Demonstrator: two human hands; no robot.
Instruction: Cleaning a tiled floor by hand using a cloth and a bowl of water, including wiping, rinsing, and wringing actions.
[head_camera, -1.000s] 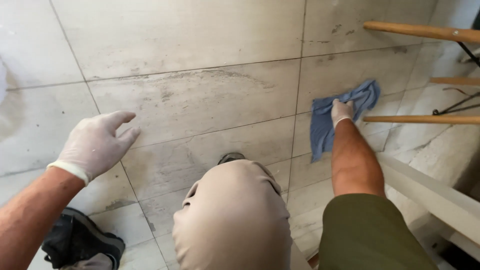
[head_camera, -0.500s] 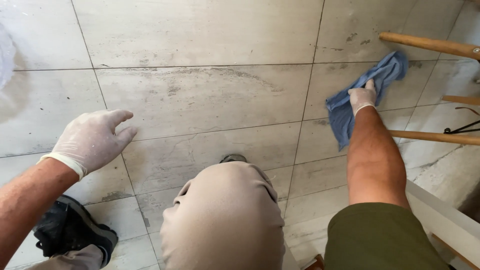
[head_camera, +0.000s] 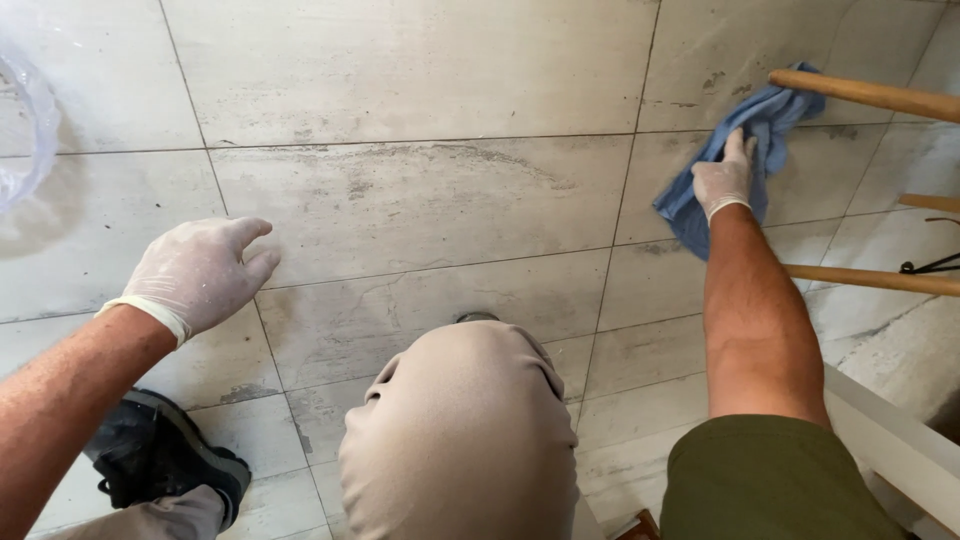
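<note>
My right hand, in a white glove, presses flat on a crumpled blue cloth lying on the grey floor tiles at the upper right. The cloth reaches under a wooden chair leg. My left hand, also gloved, rests flat on the tiles at the left with its fingers slightly apart and nothing in it. My bent knee in beige trousers fills the lower middle.
Wooden chair rungs cross the right side. A black shoe sits at the lower left. A clear plastic bag edge shows at the far left. A white ledge runs along the lower right.
My right hand has pushed the blue cloth away from me and to the right, up under the chair leg. My left hand has stayed planted on the floor.
</note>
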